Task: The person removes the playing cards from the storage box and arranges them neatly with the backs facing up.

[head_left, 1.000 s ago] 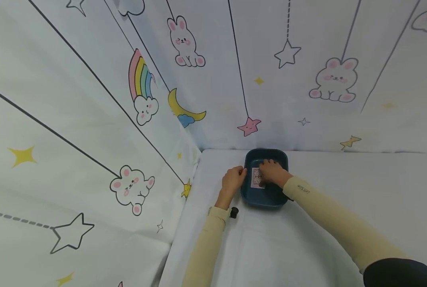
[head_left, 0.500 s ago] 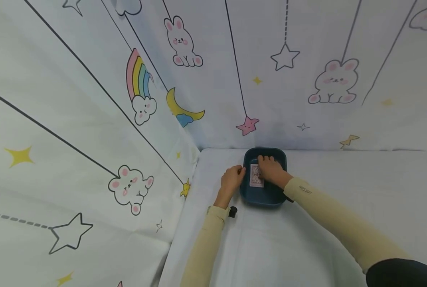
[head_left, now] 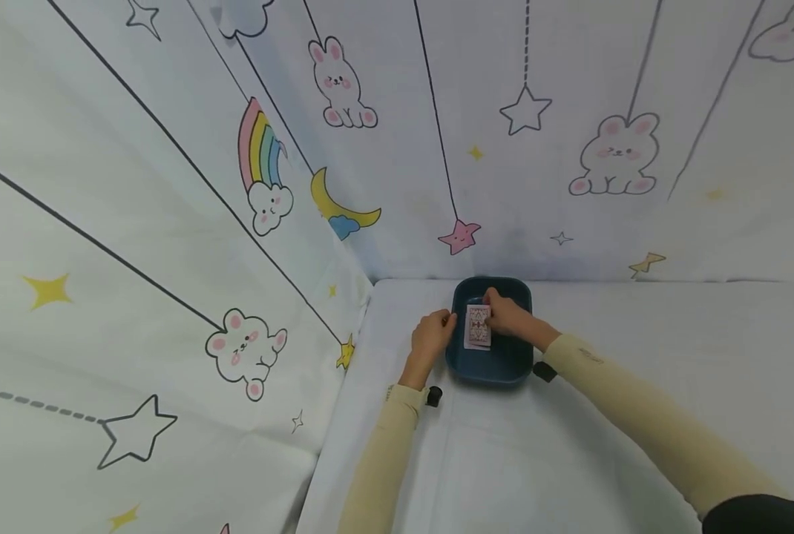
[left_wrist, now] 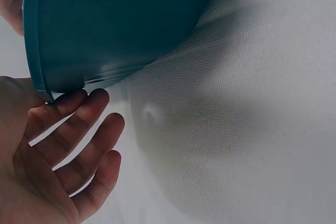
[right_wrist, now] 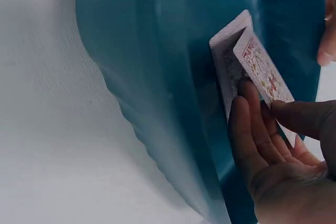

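A dark teal plastic basin (head_left: 490, 372) stands on the white cloth near the back wall. My left hand (head_left: 432, 340) pinches its left rim; in the left wrist view that hand (left_wrist: 63, 156) has its fingertips against the outer wall below the rim, the thumb mostly hidden. Inside the basin, my right hand (head_left: 513, 319) pinches a playing card with a red patterned back (right_wrist: 268, 74) between thumb and fingers, tilted up. Under and behind it lies another card or a stack of cards (right_wrist: 224, 48) on the basin floor; how many cannot be told.
White cloth (head_left: 504, 460) covers the table. A wall sheet (head_left: 410, 163) printed with rabbits and stars rises behind and at the left. Small black devices (head_left: 434, 396) sit at both wrists.
My right hand has drawn back slightly to the right and now lifts one card, which stands apart from what lies beneath it. My left hand has stayed at the rim.
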A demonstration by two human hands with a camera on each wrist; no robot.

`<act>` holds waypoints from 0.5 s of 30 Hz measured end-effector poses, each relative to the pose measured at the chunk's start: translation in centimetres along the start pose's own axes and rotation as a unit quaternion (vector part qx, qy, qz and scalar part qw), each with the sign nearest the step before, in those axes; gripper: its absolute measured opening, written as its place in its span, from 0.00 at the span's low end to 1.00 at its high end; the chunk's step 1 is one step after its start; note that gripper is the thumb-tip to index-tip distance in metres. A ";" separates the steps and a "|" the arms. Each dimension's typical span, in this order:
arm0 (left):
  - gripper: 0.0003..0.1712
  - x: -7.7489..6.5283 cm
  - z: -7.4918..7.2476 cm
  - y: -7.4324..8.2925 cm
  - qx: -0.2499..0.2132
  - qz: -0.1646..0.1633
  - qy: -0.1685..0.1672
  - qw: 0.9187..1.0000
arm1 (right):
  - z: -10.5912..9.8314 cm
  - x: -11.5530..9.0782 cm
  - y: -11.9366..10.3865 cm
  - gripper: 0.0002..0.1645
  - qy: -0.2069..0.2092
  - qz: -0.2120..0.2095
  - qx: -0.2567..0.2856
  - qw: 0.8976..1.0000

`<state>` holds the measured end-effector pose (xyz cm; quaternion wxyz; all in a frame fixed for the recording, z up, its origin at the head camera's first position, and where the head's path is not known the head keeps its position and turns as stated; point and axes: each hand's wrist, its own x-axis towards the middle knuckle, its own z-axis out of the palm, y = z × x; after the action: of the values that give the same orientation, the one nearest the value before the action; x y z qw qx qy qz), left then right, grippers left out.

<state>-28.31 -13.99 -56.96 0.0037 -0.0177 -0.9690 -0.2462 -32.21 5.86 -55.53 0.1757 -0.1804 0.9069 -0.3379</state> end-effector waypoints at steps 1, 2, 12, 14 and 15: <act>0.19 0.0 0.0 0.0 0.001 -0.001 0.000 1.000 | -0.1 -0.2 0.1 0.23 0.002 -0.001 0.007 1.000; 0.19 0.0 0.1 0.0 0.002 -0.002 0.000 1.000 | -0.3 -0.4 0.1 0.23 0.003 -0.001 0.019 1.000; 0.20 -0.2 0.2 0.1 0.006 -0.001 0.003 1.000 | -3.0 -3.0 -0.1 0.26 -0.005 -0.005 0.168 0.986; 0.20 -0.2 0.2 0.2 0.006 -0.002 0.002 1.000 | -3.4 -3.4 0.2 0.26 -0.008 -0.013 0.187 0.982; 0.21 -0.2 0.2 0.2 0.006 -0.003 0.003 1.000 | -3.7 -3.6 0.4 0.27 -0.009 -0.016 0.192 0.981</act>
<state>-28.11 -13.72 -57.00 0.0063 -0.0145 -0.9705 -0.2406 -30.78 9.74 -52.48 0.2095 -0.1611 0.8207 -0.5066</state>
